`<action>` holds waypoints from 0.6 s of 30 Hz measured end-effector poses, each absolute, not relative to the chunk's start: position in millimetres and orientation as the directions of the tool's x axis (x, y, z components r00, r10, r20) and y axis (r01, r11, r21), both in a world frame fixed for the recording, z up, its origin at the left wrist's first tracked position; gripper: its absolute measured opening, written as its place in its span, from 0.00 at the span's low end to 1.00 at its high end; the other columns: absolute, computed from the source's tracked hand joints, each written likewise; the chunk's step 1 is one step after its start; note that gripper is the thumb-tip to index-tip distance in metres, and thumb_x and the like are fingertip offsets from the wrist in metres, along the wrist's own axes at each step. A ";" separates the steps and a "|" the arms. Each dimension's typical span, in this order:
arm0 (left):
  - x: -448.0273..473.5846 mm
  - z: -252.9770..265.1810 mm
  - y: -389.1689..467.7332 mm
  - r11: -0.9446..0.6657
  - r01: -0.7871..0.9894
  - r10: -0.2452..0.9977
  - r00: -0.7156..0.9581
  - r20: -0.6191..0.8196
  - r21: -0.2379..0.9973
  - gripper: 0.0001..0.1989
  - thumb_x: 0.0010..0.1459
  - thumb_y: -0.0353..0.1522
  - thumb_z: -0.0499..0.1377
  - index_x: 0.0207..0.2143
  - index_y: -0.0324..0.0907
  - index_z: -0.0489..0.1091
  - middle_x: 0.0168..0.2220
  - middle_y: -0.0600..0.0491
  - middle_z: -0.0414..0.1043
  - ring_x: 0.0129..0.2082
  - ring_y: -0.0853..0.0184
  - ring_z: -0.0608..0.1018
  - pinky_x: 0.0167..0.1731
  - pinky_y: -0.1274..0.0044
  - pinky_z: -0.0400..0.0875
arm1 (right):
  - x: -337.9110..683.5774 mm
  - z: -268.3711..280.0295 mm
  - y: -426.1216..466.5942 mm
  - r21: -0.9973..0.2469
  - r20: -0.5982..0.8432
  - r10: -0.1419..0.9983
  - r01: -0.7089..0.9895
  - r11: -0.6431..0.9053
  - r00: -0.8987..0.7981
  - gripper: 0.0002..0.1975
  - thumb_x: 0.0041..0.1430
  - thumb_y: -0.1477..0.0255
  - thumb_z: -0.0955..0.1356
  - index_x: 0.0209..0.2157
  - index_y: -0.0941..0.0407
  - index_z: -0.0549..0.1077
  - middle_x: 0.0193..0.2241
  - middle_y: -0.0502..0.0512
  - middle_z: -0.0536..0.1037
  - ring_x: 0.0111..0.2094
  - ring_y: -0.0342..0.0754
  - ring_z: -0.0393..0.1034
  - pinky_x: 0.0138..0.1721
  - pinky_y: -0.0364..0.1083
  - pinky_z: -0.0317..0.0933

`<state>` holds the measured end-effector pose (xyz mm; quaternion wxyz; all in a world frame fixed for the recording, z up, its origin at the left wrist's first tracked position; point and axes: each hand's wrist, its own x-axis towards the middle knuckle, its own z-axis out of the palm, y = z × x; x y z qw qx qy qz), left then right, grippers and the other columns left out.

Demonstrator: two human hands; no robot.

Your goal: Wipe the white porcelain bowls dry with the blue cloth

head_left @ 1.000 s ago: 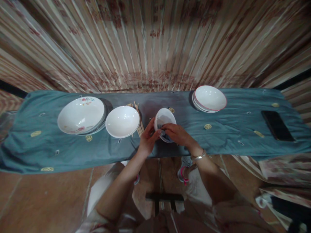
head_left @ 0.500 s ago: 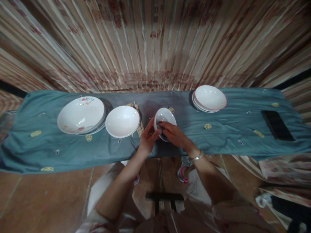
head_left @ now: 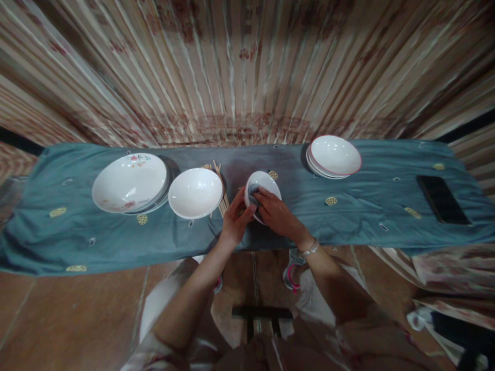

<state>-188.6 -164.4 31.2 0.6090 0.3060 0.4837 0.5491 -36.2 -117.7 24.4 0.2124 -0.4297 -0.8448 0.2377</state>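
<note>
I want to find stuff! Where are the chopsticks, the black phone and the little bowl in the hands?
chopsticks (head_left: 222, 193), head view, on the bundle's middle.
black phone (head_left: 442, 199), head view, on its screen.
little bowl (head_left: 266, 182), head view, on its inner wall.

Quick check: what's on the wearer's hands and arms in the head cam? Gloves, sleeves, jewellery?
No gloves: both the left hand and the right hand are bare. The forearms are bare too, with light, pale sleeves starting only near the elbows at the bottom of the frame. The right wrist carries a thin silvery bracelet. The left wrist shows nothing worn. No rings can be made out.
</note>
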 end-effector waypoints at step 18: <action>-187.9 29.2 -164.1 0.199 -0.362 0.967 -0.080 -0.243 0.911 0.44 0.44 0.44 0.73 0.63 0.46 0.66 0.55 0.45 0.75 0.54 0.53 0.76 0.43 0.70 0.79 | -29.5 56.0 -117.9 -0.398 -0.120 0.816 0.781 0.482 -0.565 0.19 0.65 0.79 0.59 0.50 0.63 0.76 0.56 0.66 0.76 0.57 0.55 0.71 0.61 0.52 0.61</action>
